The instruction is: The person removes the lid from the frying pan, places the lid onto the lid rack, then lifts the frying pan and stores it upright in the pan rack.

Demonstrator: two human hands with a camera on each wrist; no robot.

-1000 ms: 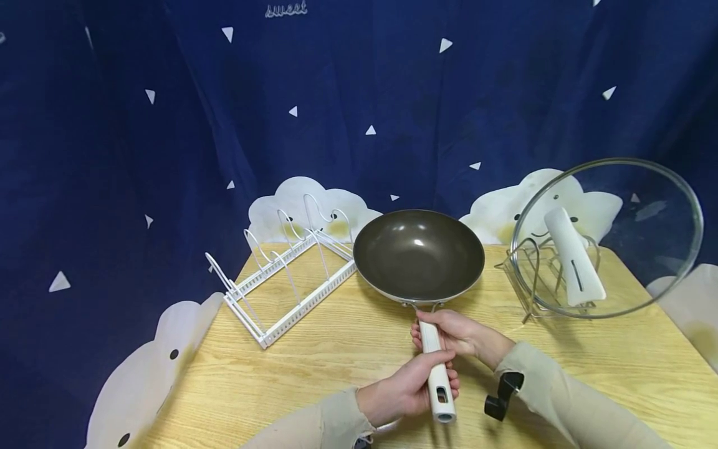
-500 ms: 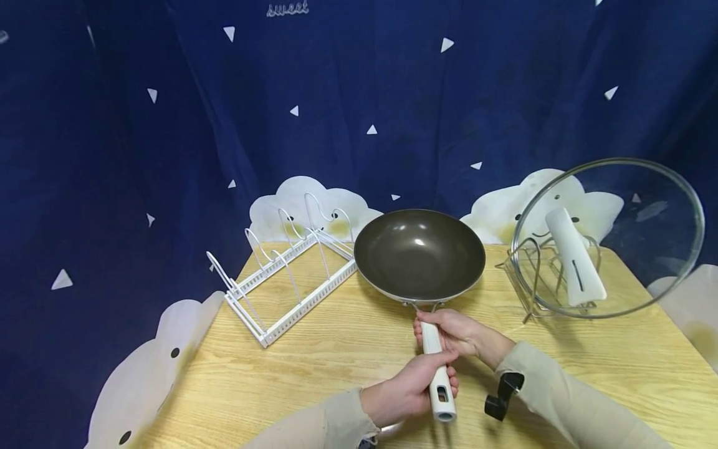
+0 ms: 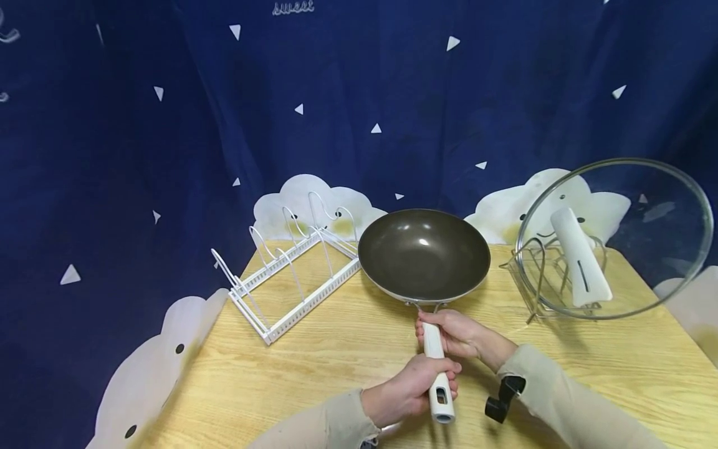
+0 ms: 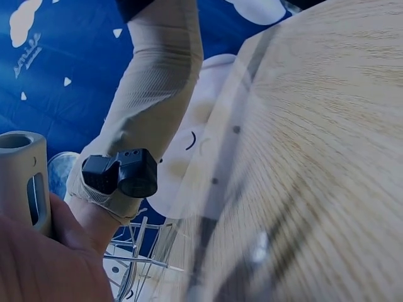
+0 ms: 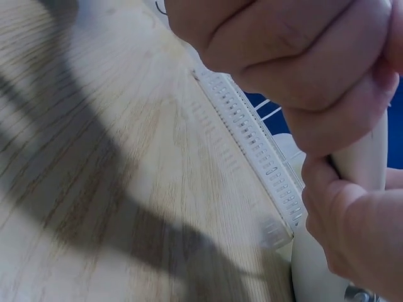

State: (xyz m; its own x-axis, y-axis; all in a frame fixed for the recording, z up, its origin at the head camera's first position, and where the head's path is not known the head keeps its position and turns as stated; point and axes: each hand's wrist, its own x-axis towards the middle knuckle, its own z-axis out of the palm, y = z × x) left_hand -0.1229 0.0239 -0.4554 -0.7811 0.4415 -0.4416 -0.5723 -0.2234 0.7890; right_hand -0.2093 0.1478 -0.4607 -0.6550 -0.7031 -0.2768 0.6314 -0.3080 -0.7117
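A wok [image 3: 424, 255] with a dark brown inside and a pale outer wall is held above the wooden table, its open side facing up and towards me. Its white handle [image 3: 434, 342] points back at me, with a hanging slot near the end. My right hand [image 3: 457, 335] grips the handle close to the wok. Further down, nearer the handle's end, my left hand [image 3: 409, 388] grips it too, thumb across the top. The left wrist view has the hollow handle end [image 4: 22, 165] standing out past my left hand. In the right wrist view, both hands wrap the handle one beside the other.
To the left, a white wire rack [image 3: 300, 305] with upright loops stands on the table [image 3: 314, 374]. A glass lid [image 3: 639, 249] with a white handle [image 3: 580, 259] leans upright in a metal wire stand [image 3: 535, 280] at the right. A dark blue curtain [image 3: 336, 75] hangs behind.
The head view has turned slightly left. My left thumb has shifted a little down the handle towards its end. Both hands still hold the wok in about the same place.
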